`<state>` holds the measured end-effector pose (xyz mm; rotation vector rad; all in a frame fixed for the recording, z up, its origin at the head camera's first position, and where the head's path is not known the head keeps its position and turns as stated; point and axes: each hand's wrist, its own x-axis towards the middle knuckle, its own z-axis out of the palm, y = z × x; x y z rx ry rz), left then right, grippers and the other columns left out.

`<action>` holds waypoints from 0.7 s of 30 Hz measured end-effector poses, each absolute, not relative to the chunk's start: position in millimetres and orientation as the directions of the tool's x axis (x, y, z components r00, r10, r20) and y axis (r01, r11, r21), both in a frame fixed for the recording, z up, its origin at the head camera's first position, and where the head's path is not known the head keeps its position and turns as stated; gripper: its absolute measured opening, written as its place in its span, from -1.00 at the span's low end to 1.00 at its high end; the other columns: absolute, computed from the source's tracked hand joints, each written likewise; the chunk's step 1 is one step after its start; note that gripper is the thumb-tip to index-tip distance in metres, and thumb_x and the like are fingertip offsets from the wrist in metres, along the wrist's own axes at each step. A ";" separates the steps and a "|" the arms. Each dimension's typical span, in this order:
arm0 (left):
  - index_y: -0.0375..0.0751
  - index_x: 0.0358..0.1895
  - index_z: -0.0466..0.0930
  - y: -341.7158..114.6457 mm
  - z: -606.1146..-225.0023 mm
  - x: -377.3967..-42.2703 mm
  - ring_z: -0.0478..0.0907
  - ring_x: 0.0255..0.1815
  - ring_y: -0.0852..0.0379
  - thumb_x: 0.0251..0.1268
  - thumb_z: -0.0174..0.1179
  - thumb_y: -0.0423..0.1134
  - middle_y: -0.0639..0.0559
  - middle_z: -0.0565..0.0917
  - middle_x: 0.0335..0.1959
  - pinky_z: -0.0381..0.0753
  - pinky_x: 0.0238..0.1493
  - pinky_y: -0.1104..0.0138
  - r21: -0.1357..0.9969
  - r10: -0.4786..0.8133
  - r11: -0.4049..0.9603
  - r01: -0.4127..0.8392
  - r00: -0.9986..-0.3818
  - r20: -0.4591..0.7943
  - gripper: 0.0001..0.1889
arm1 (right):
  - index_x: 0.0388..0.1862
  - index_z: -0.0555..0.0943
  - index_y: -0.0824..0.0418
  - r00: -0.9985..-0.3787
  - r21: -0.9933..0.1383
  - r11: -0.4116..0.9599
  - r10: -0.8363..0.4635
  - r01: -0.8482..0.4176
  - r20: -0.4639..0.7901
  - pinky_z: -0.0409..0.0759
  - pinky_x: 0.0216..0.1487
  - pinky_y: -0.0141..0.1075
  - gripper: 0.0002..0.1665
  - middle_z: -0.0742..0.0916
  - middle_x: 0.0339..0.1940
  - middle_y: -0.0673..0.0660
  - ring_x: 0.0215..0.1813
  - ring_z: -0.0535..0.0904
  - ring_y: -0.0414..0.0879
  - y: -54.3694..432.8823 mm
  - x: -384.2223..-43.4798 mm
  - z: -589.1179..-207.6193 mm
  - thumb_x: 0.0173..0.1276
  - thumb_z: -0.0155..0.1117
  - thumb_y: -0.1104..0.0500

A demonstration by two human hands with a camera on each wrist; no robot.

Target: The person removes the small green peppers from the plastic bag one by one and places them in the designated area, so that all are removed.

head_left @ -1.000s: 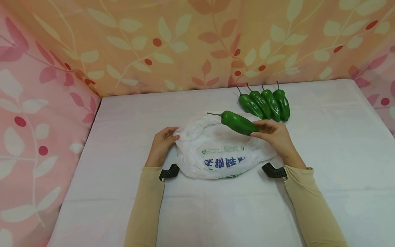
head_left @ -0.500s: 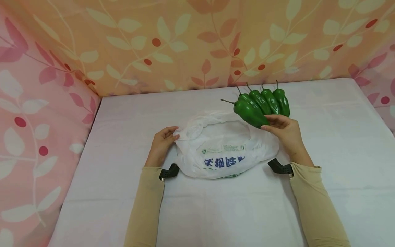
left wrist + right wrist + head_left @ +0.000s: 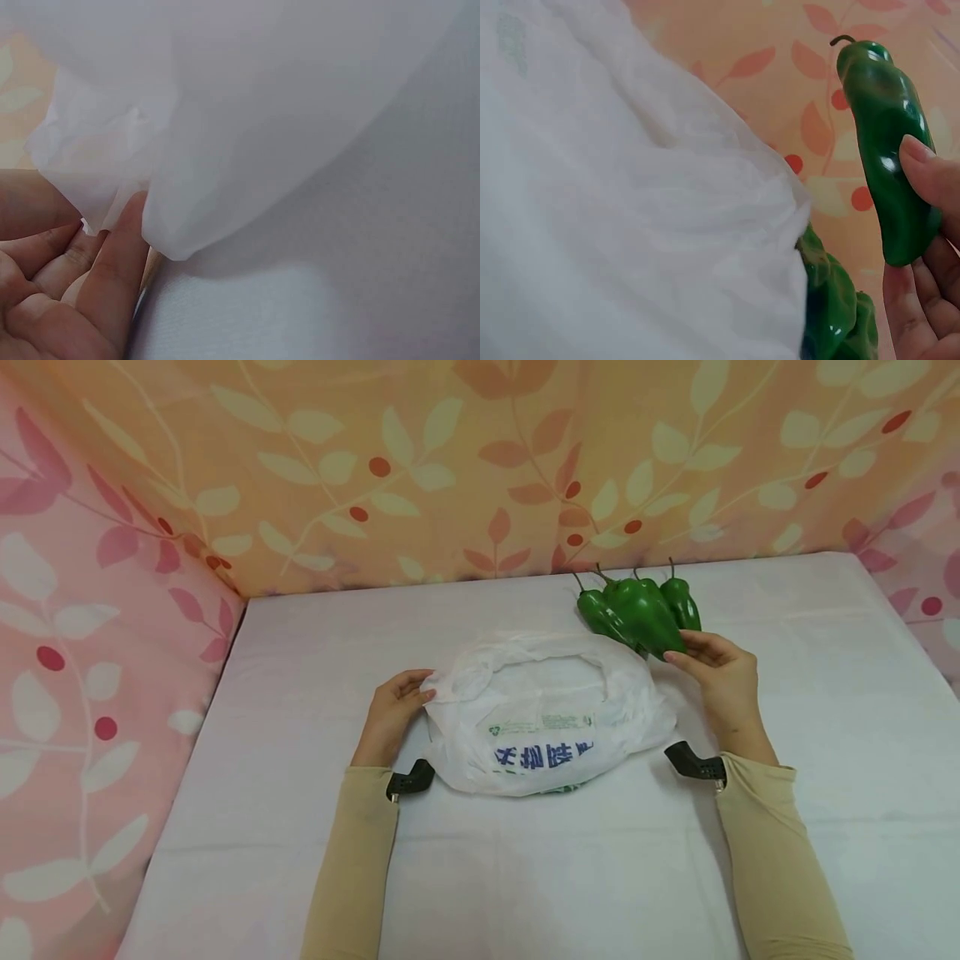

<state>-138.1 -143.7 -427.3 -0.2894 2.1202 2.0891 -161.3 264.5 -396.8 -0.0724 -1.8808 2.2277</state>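
Note:
A green pepper is held by its lower tip between the thumb and fingers of my right hand, stem pointing up and left. In the head view it overlaps several similar green peppers lying side by side at the back of the table. The right wrist view shows the held pepper nearly upright, with other peppers partly hidden behind the bag. My left hand pinches the left edge of a white plastic bag, whose mouth gapes upward. Close up, thumb and fingers grip the thin plastic.
Blue lettering and small green print mark the bag's front. Under everything lies a white tablecloth. Patterned orange and pink cloths rise behind and at the sides. Black wrist-camera mounts stick out below the hands.
My right hand has carried the green pepper right and slightly back, from above the bag's mouth to over the row of peppers. The left hand and the bag stay almost in place.

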 end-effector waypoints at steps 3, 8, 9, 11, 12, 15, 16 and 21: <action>-0.42 0.15 0.45 -143.6 -427.9 -138.1 0.46 0.14 0.01 0.26 0.16 -0.47 -0.24 0.51 0.14 0.45 0.07 0.40 0.971 -0.032 0.010 -0.240 -0.970 -0.239 -0.63 | -0.20 0.70 0.31 -0.962 -0.979 -0.155 0.258 -0.129 0.085 0.59 -0.21 -0.48 -0.65 0.74 -0.36 0.04 -0.28 0.65 -0.19 269.5 -162.3 -397.1 -0.02 0.44 0.50; -0.41 0.15 0.46 -143.4 -427.8 -137.6 0.46 0.14 0.01 0.26 0.16 -0.47 -0.24 0.51 0.14 0.46 0.05 0.41 0.972 -0.029 0.007 -0.237 -0.971 -0.236 -0.62 | -0.22 0.70 0.37 -0.943 -0.960 -0.232 0.322 -0.158 0.077 0.60 -0.24 -0.46 -0.65 0.74 -0.36 0.08 -0.30 0.65 -0.16 276.7 -165.5 -397.5 -0.04 0.41 0.57; -0.40 0.15 0.46 -143.4 -427.7 -137.4 0.45 0.14 0.01 0.26 0.17 -0.47 -0.23 0.51 0.14 0.46 0.05 0.40 0.971 -0.029 0.009 -0.238 -0.971 -0.238 -0.62 | -0.23 0.70 0.38 -0.940 -0.957 -0.243 0.333 -0.161 0.074 0.60 -0.24 -0.45 -0.65 0.74 -0.36 0.09 -0.31 0.65 -0.15 277.9 -166.2 -397.8 -0.04 0.41 0.58; -0.39 0.15 0.46 -143.5 -427.3 -137.1 0.45 0.15 0.01 0.26 0.17 -0.46 -0.22 0.51 0.14 0.46 0.06 0.40 0.970 -0.030 0.015 -0.241 -0.970 -0.241 -0.62 | -0.23 0.70 0.38 -0.934 -0.953 -0.259 0.352 -0.160 0.061 0.60 -0.24 -0.46 -0.65 0.74 -0.37 0.09 -0.30 0.64 -0.15 280.3 -167.0 -398.1 -0.05 0.40 0.59; -0.39 0.16 0.46 -143.6 -427.2 -137.0 0.45 0.15 0.01 0.26 0.17 -0.46 -0.22 0.50 0.15 0.45 0.07 0.39 0.970 -0.028 0.016 -0.241 -0.970 -0.240 -0.62 | -0.23 0.70 0.38 -0.931 -0.952 -0.263 0.361 -0.157 0.054 0.60 -0.23 -0.46 -0.65 0.74 -0.37 0.09 -0.30 0.64 -0.15 281.5 -167.2 -398.3 -0.06 0.41 0.59; -0.39 0.17 0.45 -144.1 -427.4 -137.2 0.43 0.18 0.00 0.26 0.17 -0.45 -0.22 0.49 0.17 0.44 0.11 0.35 0.972 -0.017 0.020 -0.234 -0.972 -0.233 -0.61 | -0.22 0.70 0.37 -0.921 -0.954 -0.266 0.389 -0.136 0.022 0.60 -0.22 -0.46 -0.63 0.74 -0.37 0.08 -0.27 0.64 -0.15 285.7 -167.4 -399.2 -0.07 0.44 0.55; -0.39 0.17 0.45 -144.2 -427.4 -137.2 0.43 0.19 0.00 0.26 0.17 -0.45 -0.23 0.48 0.18 0.43 0.12 0.34 0.973 -0.014 0.021 -0.230 -0.973 -0.230 -0.60 | -0.21 0.70 0.37 -0.917 -0.955 -0.268 0.399 -0.129 0.012 0.60 -0.21 -0.46 -0.62 0.74 -0.36 0.08 -0.26 0.63 -0.15 287.1 -167.5 -399.5 -0.08 0.45 0.54; -0.39 0.17 0.46 -144.1 -427.9 -137.7 0.43 0.18 0.00 0.26 0.17 -0.46 -0.23 0.48 0.17 0.44 0.13 0.35 0.976 -0.012 0.019 -0.216 -0.976 -0.216 -0.61 | -0.18 0.70 0.34 -0.894 -0.957 -0.278 0.446 -0.085 -0.050 0.59 -0.21 -0.48 -0.58 0.74 -0.34 0.07 -0.23 0.63 -0.14 295.0 -168.8 -401.3 -0.12 0.52 0.47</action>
